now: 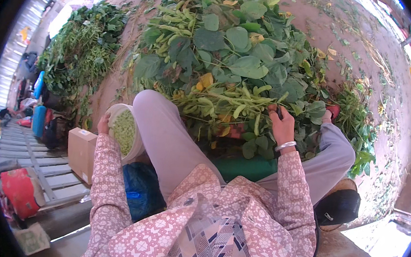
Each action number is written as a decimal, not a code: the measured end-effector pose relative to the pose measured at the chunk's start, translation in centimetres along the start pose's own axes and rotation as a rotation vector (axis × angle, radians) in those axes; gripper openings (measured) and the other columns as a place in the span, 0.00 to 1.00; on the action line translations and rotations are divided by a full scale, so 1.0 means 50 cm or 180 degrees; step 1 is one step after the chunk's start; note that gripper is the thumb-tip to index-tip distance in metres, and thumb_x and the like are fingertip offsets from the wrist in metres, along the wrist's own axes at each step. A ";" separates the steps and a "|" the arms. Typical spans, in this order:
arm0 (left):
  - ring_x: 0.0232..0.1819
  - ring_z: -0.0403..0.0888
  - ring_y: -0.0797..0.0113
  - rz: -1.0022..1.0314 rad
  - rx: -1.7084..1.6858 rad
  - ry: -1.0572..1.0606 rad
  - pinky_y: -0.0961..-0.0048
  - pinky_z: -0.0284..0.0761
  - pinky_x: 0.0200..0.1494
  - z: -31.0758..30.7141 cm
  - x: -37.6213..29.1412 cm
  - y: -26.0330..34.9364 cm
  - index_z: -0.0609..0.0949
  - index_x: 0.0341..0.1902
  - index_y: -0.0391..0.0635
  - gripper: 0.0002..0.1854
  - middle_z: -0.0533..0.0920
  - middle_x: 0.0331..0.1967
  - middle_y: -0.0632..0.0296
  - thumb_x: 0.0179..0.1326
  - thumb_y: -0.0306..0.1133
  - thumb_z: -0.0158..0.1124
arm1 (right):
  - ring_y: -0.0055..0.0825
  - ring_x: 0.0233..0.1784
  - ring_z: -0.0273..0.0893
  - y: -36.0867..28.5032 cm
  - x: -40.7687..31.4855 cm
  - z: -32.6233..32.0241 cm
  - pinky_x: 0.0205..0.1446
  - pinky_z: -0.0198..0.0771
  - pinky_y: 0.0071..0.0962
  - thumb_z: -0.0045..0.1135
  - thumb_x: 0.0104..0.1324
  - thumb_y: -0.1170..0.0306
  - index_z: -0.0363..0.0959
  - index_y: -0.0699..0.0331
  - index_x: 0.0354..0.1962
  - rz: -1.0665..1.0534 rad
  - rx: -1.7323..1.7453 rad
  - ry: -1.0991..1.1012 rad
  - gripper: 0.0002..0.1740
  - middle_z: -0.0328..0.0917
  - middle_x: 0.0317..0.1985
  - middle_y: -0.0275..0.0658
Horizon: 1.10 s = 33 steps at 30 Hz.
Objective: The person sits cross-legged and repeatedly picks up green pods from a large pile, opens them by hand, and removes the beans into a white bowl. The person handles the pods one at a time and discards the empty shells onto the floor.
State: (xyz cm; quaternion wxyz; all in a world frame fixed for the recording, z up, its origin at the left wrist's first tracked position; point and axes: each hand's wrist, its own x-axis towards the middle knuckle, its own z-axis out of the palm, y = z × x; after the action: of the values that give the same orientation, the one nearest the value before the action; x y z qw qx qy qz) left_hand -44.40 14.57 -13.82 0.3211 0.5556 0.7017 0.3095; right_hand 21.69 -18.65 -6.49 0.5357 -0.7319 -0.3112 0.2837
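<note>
My left hand (103, 123) is at the outer side of a white plastic bucket (139, 145), gripping its rim beside my left knee. Pale green shelled beans (123, 132) fill much of the bucket. With my right hand (282, 124) I pinch the stem end of a soybean plant (214, 103), whose pods stretch leftward across my lap. Something small and dark shows between those fingers, too little of it visible to name. Just beyond my knees rises a large heap of leafy soybean plants (247, 63) with green pods and some yellow leaves.
A second heap of plants (85, 43) lies at the far left. Left of me are a cardboard box (80, 151), a red bundle (21, 192) and a slatted metal surface (33, 158). A blue plastic bag (142, 190) sits by my left thigh; a black cap-like item (340, 208) is at right.
</note>
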 end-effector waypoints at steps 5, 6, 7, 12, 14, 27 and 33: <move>0.45 0.80 0.68 0.0519 0.0440 0.0517 0.74 0.77 0.45 -0.053 0.084 -0.063 0.81 0.46 0.44 0.13 0.81 0.47 0.58 0.56 0.28 0.62 | 0.13 0.17 0.59 0.000 0.006 -0.007 0.20 0.55 0.20 0.53 0.60 0.71 0.78 0.67 0.35 0.0924 0.1283 -0.0039 0.09 0.70 0.18 0.28; 0.43 0.80 0.69 0.0279 0.0065 0.0621 0.74 0.77 0.43 -0.053 0.078 -0.063 0.81 0.45 0.44 0.12 0.81 0.45 0.59 0.56 0.29 0.62 | 0.13 0.15 0.57 -0.007 0.004 -0.005 0.17 0.52 0.20 0.53 0.60 0.71 0.78 0.66 0.34 0.1132 0.1458 -0.0104 0.09 0.70 0.18 0.27; 0.41 0.80 0.69 0.0041 -0.0345 0.0703 0.74 0.77 0.41 -0.028 0.075 -0.057 0.81 0.44 0.44 0.11 0.82 0.43 0.59 0.56 0.29 0.62 | 0.13 0.12 0.55 -0.010 0.003 -0.003 0.15 0.49 0.20 0.53 0.61 0.71 0.77 0.65 0.35 0.1225 0.1507 -0.0084 0.08 0.66 0.16 0.26; 0.20 0.71 0.76 -0.0964 -0.2725 0.1066 0.79 0.65 0.20 0.008 0.017 0.038 0.77 0.34 0.44 0.08 0.77 0.22 0.67 0.59 0.36 0.61 | 0.13 0.07 0.49 -0.011 0.008 -0.003 0.10 0.42 0.18 0.52 0.64 0.71 0.75 0.61 0.36 0.1449 0.1512 -0.0184 0.06 0.59 0.12 0.25; 0.16 0.64 0.77 -0.0922 -0.3035 0.0984 0.81 0.56 0.16 -0.026 -0.004 0.080 0.76 0.34 0.45 0.08 0.72 0.19 0.69 0.60 0.36 0.60 | 0.11 0.10 0.53 -0.004 0.015 -0.010 0.13 0.45 0.18 0.53 0.61 0.71 0.76 0.62 0.35 0.1354 0.1541 -0.0254 0.06 0.64 0.15 0.25; 0.15 0.55 0.85 0.2542 -0.0550 -0.1062 0.83 0.49 0.17 0.313 -0.511 0.708 0.81 0.38 0.47 0.07 0.68 0.20 0.73 0.65 0.34 0.55 | 0.38 0.38 0.77 -0.220 0.079 0.018 0.44 0.71 0.29 0.53 0.55 0.72 0.75 0.69 0.31 -0.2061 -0.0584 -0.0183 0.08 0.78 0.38 0.43; 0.30 0.74 0.80 0.0097 -0.1535 -0.3345 0.81 0.74 0.33 0.546 -0.677 0.675 0.81 0.44 0.38 0.11 0.81 0.35 0.66 0.64 0.32 0.59 | 0.47 0.35 0.75 -0.120 0.102 0.009 0.41 0.71 0.35 0.55 0.56 0.69 0.74 0.69 0.35 -0.0878 -0.0466 -0.0512 0.12 0.76 0.31 0.50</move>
State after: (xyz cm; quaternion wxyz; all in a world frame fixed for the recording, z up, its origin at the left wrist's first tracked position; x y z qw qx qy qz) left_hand 2.88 -9.98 0.04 0.7395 0.5560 0.3496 0.1477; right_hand 23.73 -13.12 -1.26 0.4882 -0.6942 -0.4704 0.2418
